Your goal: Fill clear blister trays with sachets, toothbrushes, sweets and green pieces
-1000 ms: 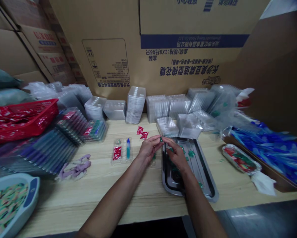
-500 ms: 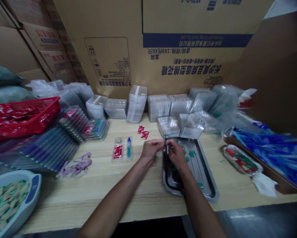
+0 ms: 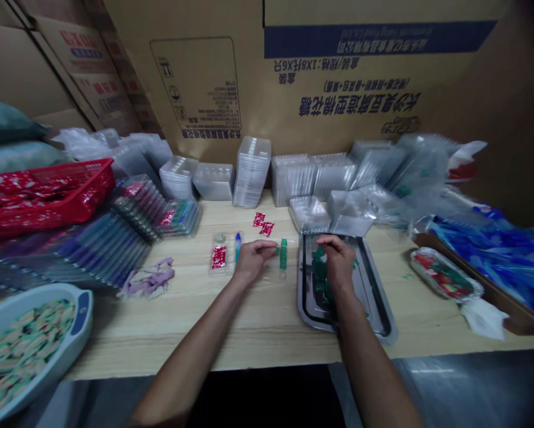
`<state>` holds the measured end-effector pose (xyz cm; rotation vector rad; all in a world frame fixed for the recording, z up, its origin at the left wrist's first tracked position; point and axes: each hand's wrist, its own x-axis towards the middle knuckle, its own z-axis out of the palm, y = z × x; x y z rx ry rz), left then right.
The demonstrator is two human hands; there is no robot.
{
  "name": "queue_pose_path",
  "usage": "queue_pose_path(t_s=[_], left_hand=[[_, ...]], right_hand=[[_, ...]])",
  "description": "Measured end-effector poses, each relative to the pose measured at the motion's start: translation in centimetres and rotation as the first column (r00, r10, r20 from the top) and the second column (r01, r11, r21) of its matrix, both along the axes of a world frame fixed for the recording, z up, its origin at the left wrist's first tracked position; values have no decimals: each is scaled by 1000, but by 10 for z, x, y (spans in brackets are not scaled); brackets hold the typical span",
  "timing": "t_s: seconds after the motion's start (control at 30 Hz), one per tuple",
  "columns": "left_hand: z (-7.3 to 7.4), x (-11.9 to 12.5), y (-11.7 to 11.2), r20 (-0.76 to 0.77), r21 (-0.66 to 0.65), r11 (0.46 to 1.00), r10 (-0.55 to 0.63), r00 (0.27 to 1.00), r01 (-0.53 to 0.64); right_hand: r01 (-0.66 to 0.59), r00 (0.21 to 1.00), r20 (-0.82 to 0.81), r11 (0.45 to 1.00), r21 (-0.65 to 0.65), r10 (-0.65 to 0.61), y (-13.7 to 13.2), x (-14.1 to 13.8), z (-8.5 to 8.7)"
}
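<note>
My left hand (image 3: 254, 259) is closed in a pinch, with a small green piece (image 3: 276, 252) at its fingertips. Just beyond those fingertips, a clear plastic tray (image 3: 271, 274) lies on the table with a row of green pieces (image 3: 283, 255) in it. My right hand (image 3: 339, 261) is over the dark metal tray (image 3: 303, 309), thumb and fingers pressed together; what they hold, if anything, I cannot make out. Shiny green pieces (image 3: 319, 270) lie in that metal tray, partly hidden by the hand. Left of my left hand sits another clear tray (image 3: 219, 257) with a red packet and a blue-capped tube.
Stacks of clear plastic trays (image 3: 251, 172) line the back, before a big carton (image 3: 204, 71). A red basket (image 3: 71, 202) and a pale blue basin (image 3: 82, 333) of striped candies stand left. Right are a foil dish (image 3: 445, 276) and a box of blue items (image 3: 494, 255).
My hands were together at the metal tray's left edge and have moved apart. The left went left, the right moved over the tray. The clear tray with green pieces now shows between them.
</note>
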<state>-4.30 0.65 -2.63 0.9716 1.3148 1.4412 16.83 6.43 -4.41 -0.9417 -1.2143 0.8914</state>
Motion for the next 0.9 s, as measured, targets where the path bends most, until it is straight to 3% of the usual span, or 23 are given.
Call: queue_pose_path(t_s=[0.07,0.2,0.33,0.5,0.57,0.8,0.9], left_hand=[[-2,-9,-10,-269,26,998,-43,962,52],[-9,-8,-25,-689,129,956,-106,717,265],[-17,2,-30,-850,124,891,-132,510,436],[-27,11,-33,-913,71,863,-146,380,501],[-31,13,-36,-911,67,868,-148,384,492],[-38,15,-46,-811,131,921,-113,575,367],[-39,16,-49,-799,164,935,-61,598,314]], right_hand=[[50,999,-7,997,-62,-50,1,0,0],[55,998,5,994,-94,-55,0,0,1],[50,999,26,994,-102,-47,-1,0,0],[41,999,11,992,-117,-40,-1,0,0],[29,1000,9,993,-114,-28,-1,0,1],[28,999,28,990,-135,-25,-2,1,-4],[26,999,24,991,-131,-23,-2,1,-4]])
